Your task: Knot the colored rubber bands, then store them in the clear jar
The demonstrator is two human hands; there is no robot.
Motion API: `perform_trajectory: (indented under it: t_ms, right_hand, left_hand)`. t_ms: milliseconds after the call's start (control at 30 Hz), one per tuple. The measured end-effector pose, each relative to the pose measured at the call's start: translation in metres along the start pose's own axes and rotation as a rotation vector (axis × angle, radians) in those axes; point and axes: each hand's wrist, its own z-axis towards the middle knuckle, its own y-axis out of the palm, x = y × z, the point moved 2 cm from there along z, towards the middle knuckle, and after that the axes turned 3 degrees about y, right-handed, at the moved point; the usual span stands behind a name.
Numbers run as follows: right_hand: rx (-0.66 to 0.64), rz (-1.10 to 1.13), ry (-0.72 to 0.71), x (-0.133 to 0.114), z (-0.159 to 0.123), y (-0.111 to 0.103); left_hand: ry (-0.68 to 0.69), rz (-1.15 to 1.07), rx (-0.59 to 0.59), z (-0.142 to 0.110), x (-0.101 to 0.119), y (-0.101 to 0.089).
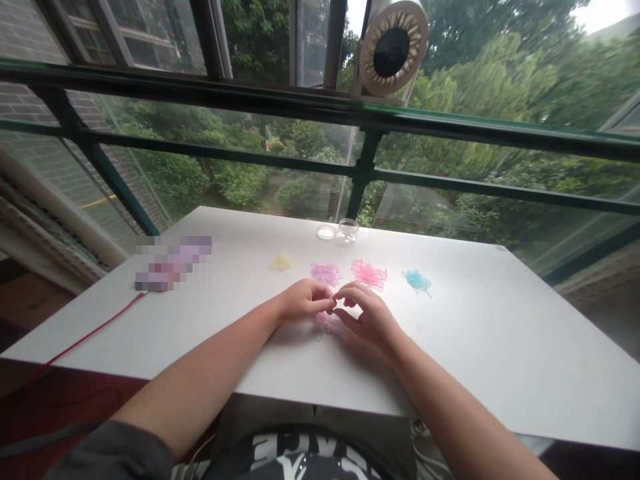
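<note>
My left hand [306, 300] is closed in a pinch over the middle of the white table. My right hand [367, 313] meets it there, fingers curled in and fingertips nearly touching those of the left. Whatever is between the fingertips is too small to make out. Under the hands lies a pink and purple heap of thin bands [330, 325], partly covered by them. Just beyond sit a purple pile of thin bands [325, 273] and a pink pile [369, 274]. A yellow pile [281, 263] is to the left, and a blue pile [417, 281] to the right.
A clear round container [347, 231] and a clear lid [326, 233] stand near the table's [500, 347] far edge. At the left, a blurred purple object [175, 263] has a red cable [95, 328] running off the edge. A green railing [300, 103] and windows rise behind.
</note>
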Motion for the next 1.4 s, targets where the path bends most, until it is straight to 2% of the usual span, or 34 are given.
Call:
perform_trajectory:
  t_ms: [167,367,533,800,1067,1200,1400]
  right_hand:
    - [0.073,0.016,0.026,-0.005,0.001,-0.002]
    - [0.059,0.037,0.001,-0.007,0.003,-0.003]
    - [0.065,0.036,0.023,-0.006,0.003,-0.004]
    - [0.048,0.018,0.033,-0.004,0.003,-0.004]
    - [0.077,0.013,0.136,0.004,-0.003,-0.007]
    - [0.022,0.002,0.090,0.003,-0.002,0.000]
    - [0.033,-0.003,0.071,0.001,0.002,0.003]
  left_hand:
    - [-0.022,-0.132,0.015,0.002,0.000,0.000]
    - [-0.024,-0.147,0.030,0.003,0.000,-0.001]
    - [0.013,-0.087,0.061,0.002,0.000,-0.001]
    - [0.067,0.212,0.091,-0.001,0.007,-0.005]
    - [0.059,0.298,0.165,-0.002,0.007,-0.010]
    - [0.067,0.297,0.112,-0.002,0.010,-0.007]
    - [0.061,0.277,0.076,-0.001,0.013,-0.004]
